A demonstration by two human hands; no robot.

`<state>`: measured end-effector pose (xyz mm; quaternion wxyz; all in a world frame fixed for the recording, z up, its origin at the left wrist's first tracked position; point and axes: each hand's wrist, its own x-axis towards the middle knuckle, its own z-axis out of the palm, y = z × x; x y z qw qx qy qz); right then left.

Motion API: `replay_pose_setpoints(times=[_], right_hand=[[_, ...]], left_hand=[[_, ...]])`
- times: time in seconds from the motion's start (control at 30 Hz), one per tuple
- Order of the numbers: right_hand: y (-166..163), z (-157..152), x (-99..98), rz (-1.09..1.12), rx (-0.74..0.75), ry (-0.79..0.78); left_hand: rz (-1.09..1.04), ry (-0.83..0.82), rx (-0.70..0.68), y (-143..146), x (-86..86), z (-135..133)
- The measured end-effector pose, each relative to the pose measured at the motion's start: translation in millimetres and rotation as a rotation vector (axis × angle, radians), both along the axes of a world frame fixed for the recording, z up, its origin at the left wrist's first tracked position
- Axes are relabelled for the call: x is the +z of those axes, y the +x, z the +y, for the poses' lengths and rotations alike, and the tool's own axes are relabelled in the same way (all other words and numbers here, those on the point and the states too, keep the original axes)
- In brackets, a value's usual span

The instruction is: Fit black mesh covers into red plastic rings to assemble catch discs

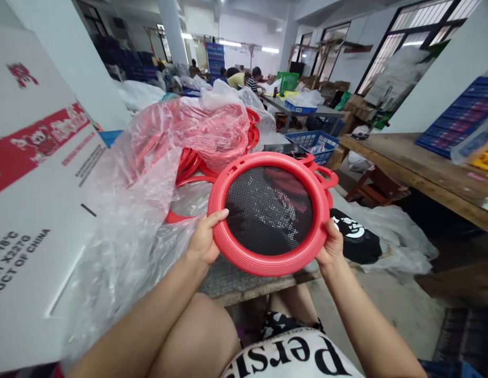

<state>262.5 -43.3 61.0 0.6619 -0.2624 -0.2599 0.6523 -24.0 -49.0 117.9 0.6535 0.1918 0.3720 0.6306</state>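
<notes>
A round red plastic sieve with black mesh in its middle is held up in front of me, tilted toward the camera. My left hand grips its left rim, thumb on top. On the right rim sits my right hand, fingers behind the frame. The sieve's handle points to the upper right. Behind it lie more red rings, partly inside a clear plastic bag.
A large white cardboard box stands at the left. A black cloth lies on plastic sheeting to the right. A wooden table carries blue trays. A blue basket sits beyond. Several people work at a far table.
</notes>
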Motion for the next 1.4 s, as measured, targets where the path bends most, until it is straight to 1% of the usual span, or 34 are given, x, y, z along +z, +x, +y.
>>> replay_pose_setpoints(times=[0.13,0.3,0.4,0.5,0.63,0.7,0.77,0.8,0.9,0.93,0.97,1.03,1.1,1.17,1.2,1.23,1.3,1.33,1.4], right_hand=[[-13,-8,-5.3,-0.038,0.015,-0.001],[-14,-11,1.6,-0.137,0.002,-0.015],[-12,-13,4.2,-0.201,0.004,0.0],[-11,-15,5.3,-0.26,0.01,0.043],[-10,-20,14.7,-0.323,-0.037,0.138],[-10,-24,24.2,-0.483,-0.108,0.271],[-12,-29,34.1,-0.794,-0.138,0.481],[-14,-31,38.0,-0.981,-0.117,0.617],[-22,-34,40.0,-1.501,0.016,1.031],[-25,-34,37.0,-1.624,0.037,1.121],[-28,-33,32.6,-1.726,0.039,1.165],[-31,-33,21.3,-1.857,-0.004,1.14],[-32,-31,9.3,-1.912,-0.073,1.075],[-28,-27,-2.5,-1.912,-0.169,0.962],[-25,-24,-8.4,-1.871,-0.231,0.869],[-21,-19,-14.4,-1.784,-0.294,0.753],[-13,-9,-24.9,-1.441,-0.36,0.489],[-10,-4,-28.7,-1.243,-0.351,0.384],[-8,2,-31.4,-0.893,-0.247,0.252]], left_hand=[[-0.062,0.0,0.0,-4,-0.1,1],[-0.078,0.06,0.027,-5,3.4,-3],[-0.07,0.066,0.017,-4,2.6,-5],[-0.04,0.052,0.018,0,-2.6,-2],[0.083,0.107,0.102,5,-14.5,7],[0.146,0.034,0.105,5,-18.4,11],[0.141,-0.08,0.095,3,-18.0,13],[0.102,-0.104,0.086,1,-16.1,13],[-0.079,-0.03,0.005,-3,-6.7,7],[-0.125,-0.011,-0.025,-4,-3.6,5],[-0.152,-0.013,-0.038,-4,-1.1,3],[-0.163,-0.06,-0.015,-5,1.6,1],[-0.15,-0.099,0.022,-6,1.8,0],[-0.151,-0.078,0.022,-7,1.2,0],[-0.157,-0.044,0.015,-8,1.1,-1],[-0.162,-0.005,0.014,-9,1.3,-1],[-0.164,0.066,0.029,-10,2.5,-4],[-0.16,0.09,0.039,-10,3.3,-5],[-0.144,0.113,0.051,-8,4.7,-8]])
